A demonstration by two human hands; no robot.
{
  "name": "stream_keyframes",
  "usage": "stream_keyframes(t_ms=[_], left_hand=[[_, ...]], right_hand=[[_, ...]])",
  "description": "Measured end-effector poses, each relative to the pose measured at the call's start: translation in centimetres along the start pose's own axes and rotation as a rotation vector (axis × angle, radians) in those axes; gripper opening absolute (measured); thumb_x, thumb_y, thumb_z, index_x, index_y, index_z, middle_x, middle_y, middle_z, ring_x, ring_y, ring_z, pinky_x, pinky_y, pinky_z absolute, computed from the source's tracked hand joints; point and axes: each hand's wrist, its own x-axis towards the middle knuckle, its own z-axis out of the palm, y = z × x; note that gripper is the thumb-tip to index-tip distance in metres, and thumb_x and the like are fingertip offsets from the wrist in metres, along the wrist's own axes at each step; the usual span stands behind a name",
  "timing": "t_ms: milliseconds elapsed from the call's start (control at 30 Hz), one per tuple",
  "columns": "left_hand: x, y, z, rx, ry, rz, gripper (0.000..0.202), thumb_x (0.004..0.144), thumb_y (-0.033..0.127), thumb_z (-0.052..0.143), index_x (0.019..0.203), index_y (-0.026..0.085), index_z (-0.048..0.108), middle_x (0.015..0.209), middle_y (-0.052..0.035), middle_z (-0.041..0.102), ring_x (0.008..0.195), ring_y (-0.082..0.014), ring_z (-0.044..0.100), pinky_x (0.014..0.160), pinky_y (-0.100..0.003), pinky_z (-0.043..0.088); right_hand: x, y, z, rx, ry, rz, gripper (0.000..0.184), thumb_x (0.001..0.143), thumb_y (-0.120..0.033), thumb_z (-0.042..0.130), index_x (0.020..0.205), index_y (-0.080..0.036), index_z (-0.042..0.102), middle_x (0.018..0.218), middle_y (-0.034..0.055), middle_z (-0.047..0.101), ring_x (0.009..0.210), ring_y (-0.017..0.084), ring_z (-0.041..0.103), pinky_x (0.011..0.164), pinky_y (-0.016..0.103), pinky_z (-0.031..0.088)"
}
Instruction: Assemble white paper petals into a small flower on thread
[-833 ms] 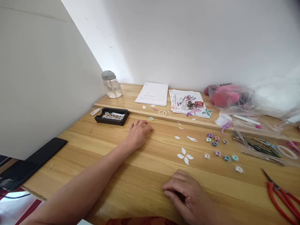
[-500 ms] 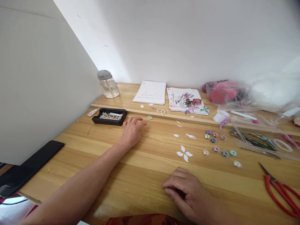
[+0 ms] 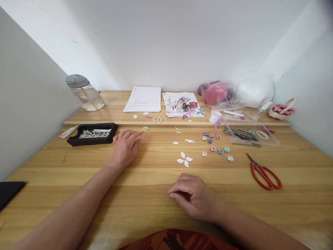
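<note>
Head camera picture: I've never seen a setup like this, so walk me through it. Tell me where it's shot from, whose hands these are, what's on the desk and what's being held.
There is no machine here. A person wears a camera on the head, so the one view looks forward and down at their own arms. The left hand lies flat, palm down, on the wooden desk, beside a black tray of beads. The right hand rests nearer the body with its fingers curled; whether it holds anything cannot be told. Ahead lie white paper petals, small rolled paper coils and red scissors. On the raised back ledge are a water bottle and white sheets.
</note>
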Motion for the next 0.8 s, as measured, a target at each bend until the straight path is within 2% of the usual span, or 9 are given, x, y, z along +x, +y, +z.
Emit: stream_keyframes(t_ms=[67, 167, 300, 467, 800], left_hand=[[0.13, 0.19, -0.32, -0.049, 0.030, 0.040, 0.021, 0.094, 0.033, 0.052, 0.097, 0.024, 0.071, 0.095, -0.0044, 0.072, 0.097, -0.0228, 0.060, 0.083, -0.040, 0.034], [0.17, 0.27, -0.63, -0.108, 0.061, 0.093, 0.029, 0.094, 0.037, 0.054, 0.073, 0.022, 0.068, 0.080, -0.0019, 0.070, 0.086, -0.0201, 0.061, 0.081, -0.038, 0.033], [-0.03, 0.19, -0.79, -0.165, 0.058, 0.141, 0.040, 0.095, 0.034, 0.050, 0.060, 0.020, 0.059, 0.066, -0.0006, 0.064, 0.074, -0.0177, 0.059, 0.077, -0.037, 0.032], [-0.25, 0.01, -0.66, -0.194, 0.059, 0.135, 0.037, 0.097, 0.029, 0.044, 0.065, 0.020, 0.058, 0.067, -0.0013, 0.063, 0.076, -0.0188, 0.058, 0.079, -0.037, 0.033], [-0.34, -0.12, -0.25, -0.224, 0.076, 0.109, 0.023, 0.098, 0.026, 0.042, 0.092, 0.022, 0.065, 0.082, -0.0021, 0.069, 0.083, -0.0191, 0.062, 0.084, -0.037, 0.037]], right_hand=[[0.08, -0.03, -0.03, -0.003, 0.000, -0.005, 0.012, 0.088, -0.015, 0.058, 0.091, -0.016, 0.070, 0.074, 0.0025, 0.067, 0.071, 0.013, 0.056, 0.068, 0.024, 0.041], [0.22, -0.04, -0.03, -0.004, 0.008, -0.012, 0.012, 0.087, -0.015, 0.058, 0.088, -0.016, 0.070, 0.073, 0.0026, 0.067, 0.069, 0.013, 0.056, 0.068, 0.024, 0.042], [0.30, 0.02, -0.04, -0.017, 0.004, -0.011, 0.011, 0.085, -0.013, 0.059, 0.086, -0.016, 0.069, 0.072, 0.0022, 0.067, 0.067, 0.012, 0.057, 0.069, 0.023, 0.043], [0.23, 0.16, 0.08, -0.025, -0.008, -0.016, 0.010, 0.085, -0.014, 0.059, 0.085, -0.016, 0.069, 0.072, 0.0019, 0.067, 0.067, 0.012, 0.058, 0.071, 0.022, 0.043], [0.04, 0.48, 0.22, -0.053, -0.015, -0.041, 0.011, 0.086, -0.015, 0.057, 0.085, -0.017, 0.068, 0.071, 0.0013, 0.068, 0.067, 0.013, 0.058, 0.072, 0.023, 0.044]])
